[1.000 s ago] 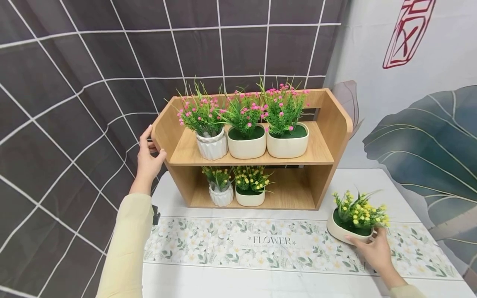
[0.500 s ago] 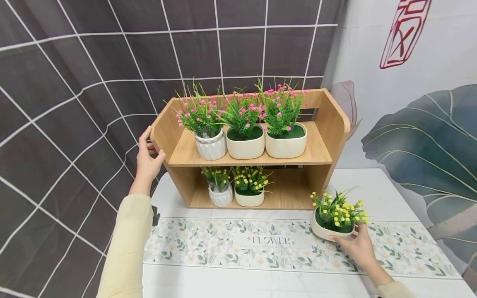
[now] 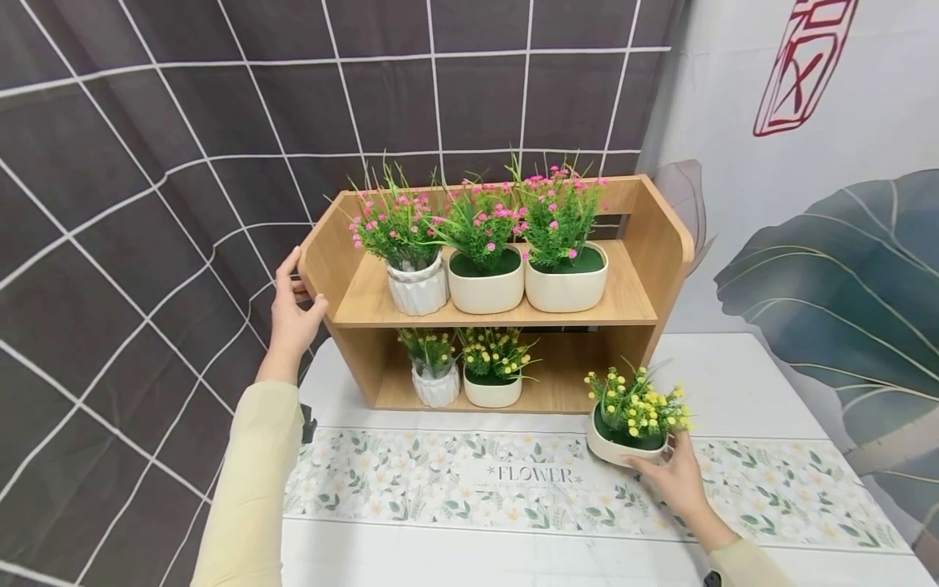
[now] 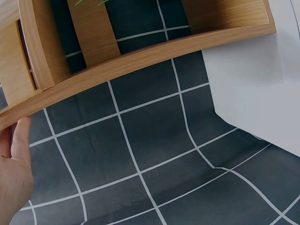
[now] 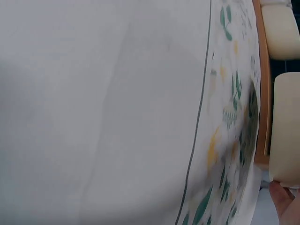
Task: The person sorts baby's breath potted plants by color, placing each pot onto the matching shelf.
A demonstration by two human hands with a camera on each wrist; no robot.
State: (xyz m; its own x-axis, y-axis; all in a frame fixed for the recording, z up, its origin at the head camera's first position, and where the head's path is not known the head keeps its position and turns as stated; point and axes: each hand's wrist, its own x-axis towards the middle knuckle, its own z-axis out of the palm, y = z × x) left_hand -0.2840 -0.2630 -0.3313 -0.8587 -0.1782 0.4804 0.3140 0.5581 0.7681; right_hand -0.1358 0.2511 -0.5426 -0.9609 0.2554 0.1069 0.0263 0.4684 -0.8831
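Note:
My left hand point(image 3: 293, 314) rests against the outer left side of a two-tier wooden shelf point(image 3: 491, 316), fingertips and thumb at the panel's edge. In the left wrist view, its fingers point(image 4: 21, 140) touch the wood from outside. My right hand point(image 3: 678, 481) grips the right end of a cream oval pot point(image 3: 612, 447) of artificial yellow flowers point(image 3: 641, 408). The pot is tilted, just in front of the shelf's lower right corner. The right wrist view shows fingertips point(image 5: 281, 197) at the end of the pot point(image 5: 287, 131).
Pink-flowered plants in a white ribbed pot point(image 3: 418, 289) and two cream pots point(image 3: 487, 292) line the upper tier. Below stand yellow-flowered plants in a white pot point(image 3: 437, 387) and a cream pot point(image 3: 493, 395). A floral runner point(image 3: 411, 489) crosses the white table; a dark grid curtain point(image 3: 147, 285) hangs left.
My right hand has carried the potted yellow flowers leftward, from right of the shelf to its lower right corner. My left hand keeps its place on the shelf's side.

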